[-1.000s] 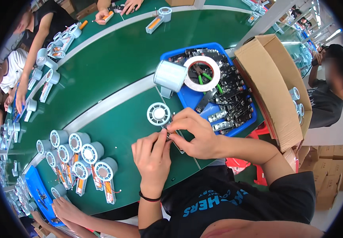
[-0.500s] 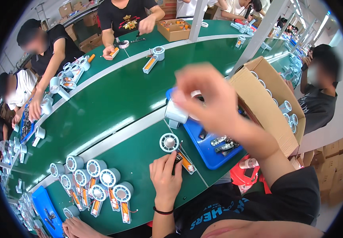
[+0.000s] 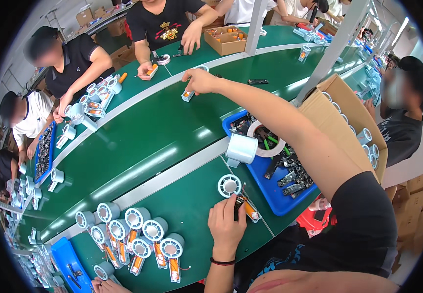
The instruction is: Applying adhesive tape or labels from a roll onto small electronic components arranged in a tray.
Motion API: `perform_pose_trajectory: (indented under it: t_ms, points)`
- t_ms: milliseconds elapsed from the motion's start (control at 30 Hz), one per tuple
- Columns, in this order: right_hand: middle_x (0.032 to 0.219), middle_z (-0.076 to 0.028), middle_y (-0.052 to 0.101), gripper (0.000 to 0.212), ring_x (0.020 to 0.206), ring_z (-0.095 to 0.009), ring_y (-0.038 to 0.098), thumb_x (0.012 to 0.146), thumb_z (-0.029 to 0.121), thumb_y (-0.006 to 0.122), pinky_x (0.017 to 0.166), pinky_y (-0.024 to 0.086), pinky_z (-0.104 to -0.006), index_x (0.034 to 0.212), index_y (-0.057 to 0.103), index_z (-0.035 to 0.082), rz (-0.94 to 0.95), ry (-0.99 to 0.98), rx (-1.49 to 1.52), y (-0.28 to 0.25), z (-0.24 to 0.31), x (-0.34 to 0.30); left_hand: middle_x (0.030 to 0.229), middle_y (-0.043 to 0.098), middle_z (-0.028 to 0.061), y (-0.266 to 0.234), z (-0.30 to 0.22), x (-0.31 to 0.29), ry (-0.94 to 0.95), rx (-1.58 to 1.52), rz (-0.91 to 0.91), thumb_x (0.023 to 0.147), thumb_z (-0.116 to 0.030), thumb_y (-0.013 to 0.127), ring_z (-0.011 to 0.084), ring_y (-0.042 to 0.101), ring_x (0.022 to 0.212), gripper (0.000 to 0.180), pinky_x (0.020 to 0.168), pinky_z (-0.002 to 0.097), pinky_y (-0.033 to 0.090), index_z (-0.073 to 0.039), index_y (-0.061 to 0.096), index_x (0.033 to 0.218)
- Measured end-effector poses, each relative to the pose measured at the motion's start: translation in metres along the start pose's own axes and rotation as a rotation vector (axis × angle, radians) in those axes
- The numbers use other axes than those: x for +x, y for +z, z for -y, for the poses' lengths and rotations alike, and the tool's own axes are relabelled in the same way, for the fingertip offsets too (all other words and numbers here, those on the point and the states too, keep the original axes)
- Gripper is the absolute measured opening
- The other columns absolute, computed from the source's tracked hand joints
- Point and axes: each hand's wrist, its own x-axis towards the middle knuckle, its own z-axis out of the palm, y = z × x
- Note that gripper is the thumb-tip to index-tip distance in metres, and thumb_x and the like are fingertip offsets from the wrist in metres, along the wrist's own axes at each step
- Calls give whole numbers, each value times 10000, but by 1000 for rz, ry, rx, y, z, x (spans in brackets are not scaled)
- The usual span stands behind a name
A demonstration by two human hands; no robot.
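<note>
Near the front table edge, my left hand point(image 3: 226, 227) pinches a small black circuit board point(image 3: 239, 206) against the open handle of a light-blue handheld fan point(image 3: 230, 185). An orange battery point(image 3: 252, 212) lies in that handle. My right arm stretches across the green belt, and my right hand point(image 3: 202, 82) is closed over another half-assembled fan point(image 3: 188, 96), hiding most of it. A blue tray point(image 3: 282, 207) of circuit boards lies under my right forearm. A roll of tape point(image 3: 268, 152) rests on the tray, next to a light-blue fan body point(image 3: 241, 148).
Several open fans point(image 3: 172, 248) stand grouped at front left, beside another blue tray point(image 3: 65, 254). A carton point(image 3: 326, 117) of fan bodies stands right of my arm. One circuit board point(image 3: 258, 81) lies on the belt. A metal post point(image 3: 331, 51) rises beyond the carton. Co-workers sit around the belt.
My right hand has gone from above the blue tray to the fan on the far side of the belt. My left hand stays at the near fan. The whole view has shifted slightly.
</note>
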Motion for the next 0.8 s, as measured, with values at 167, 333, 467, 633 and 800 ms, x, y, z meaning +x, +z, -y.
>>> perform_pose_trajectory:
  t_ms: [167,333,467,633,800]
  points:
    - [1007,-148,688,434,632,-207,679,768,87,776,625,552,-346,1155,599,2,37,-4,-29,20,-9,20,933,636,105,-1,-2,1,-30,-9,19,744,-64,784,258,613,759,378,655,349,484,-22,663,1099]
    - [1017,-122,714,415,819,-245,707,798,89,717,734,553,-376,1188,587,29,25,-104,-260,36,-3,27,929,637,107,2,0,2,-54,-34,24,733,-58,788,265,613,745,379,650,351,492,-14,664,1089]
    - [1010,-104,724,415,972,-272,685,813,108,683,813,538,-403,1214,585,63,25,-129,-425,48,12,18,916,644,139,-2,-1,4,-67,-42,37,744,-43,775,293,633,759,373,654,361,516,-6,644,1091]
    - [1049,-106,708,432,1068,-288,658,799,165,710,845,534,-417,1212,604,100,-10,-77,-536,56,28,15,911,639,143,-1,-2,5,-64,-47,36,742,-36,776,293,638,756,375,647,358,520,-1,641,1090]
    - [1064,-121,703,398,1058,-300,660,795,186,721,858,533,-418,1170,631,88,1,-89,-592,55,43,21,920,642,138,1,-2,5,-68,-56,24,746,-42,779,291,636,755,373,649,359,518,-1,645,1092]
